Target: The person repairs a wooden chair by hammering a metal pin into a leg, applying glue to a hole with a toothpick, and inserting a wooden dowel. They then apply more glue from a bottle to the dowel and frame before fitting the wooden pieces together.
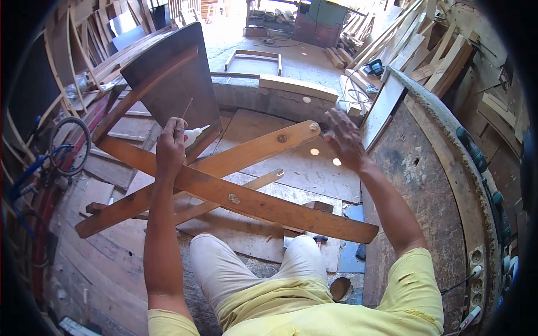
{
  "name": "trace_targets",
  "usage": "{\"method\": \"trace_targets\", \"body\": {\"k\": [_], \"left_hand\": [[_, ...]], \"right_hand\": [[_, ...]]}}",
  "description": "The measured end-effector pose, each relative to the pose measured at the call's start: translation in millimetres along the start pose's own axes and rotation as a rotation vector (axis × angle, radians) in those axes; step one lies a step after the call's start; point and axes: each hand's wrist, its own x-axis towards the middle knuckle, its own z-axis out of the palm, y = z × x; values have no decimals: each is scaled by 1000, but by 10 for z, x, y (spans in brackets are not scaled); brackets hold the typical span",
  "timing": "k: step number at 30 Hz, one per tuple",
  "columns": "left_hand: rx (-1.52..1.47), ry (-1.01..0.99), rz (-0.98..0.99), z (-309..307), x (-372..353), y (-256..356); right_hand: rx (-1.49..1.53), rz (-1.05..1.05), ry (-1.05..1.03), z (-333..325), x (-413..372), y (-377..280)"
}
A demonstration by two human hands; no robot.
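Observation:
My left hand (171,143) is closed around a small white glue bottle (194,134) with a narrow nozzle pointing right. A thin stick (189,107) rises from the same hand. My right hand (344,139) is open, fingers stretched out, just right of the rounded end of an upper wooden bar (263,147). That bar crosses a long curved wooden bar (280,211) in an X-shaped wooden frame, which stands in front of my knees. Pale patches mark both bars. A dark panel (188,84) stands upright at the frame's far left.
To my right is a worn wooden bench (417,185) with a power strip (475,280) on its outer edge. A bicycle wheel (70,147) leans at the left. Behind a low concrete ledge (241,96) lies a rectangular wooden frame (253,53). Timber planks (392,61) are stacked at the back right.

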Motion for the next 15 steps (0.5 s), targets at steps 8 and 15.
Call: {"method": "trace_targets", "body": {"k": [8,15], "left_hand": [[14,0,48,-7,2,-22],[-145,84,-28,-10,46,-37]], "right_hand": [[-22,155,210,-54,70,109],[487,312,226,-410,-299,-92]]}}
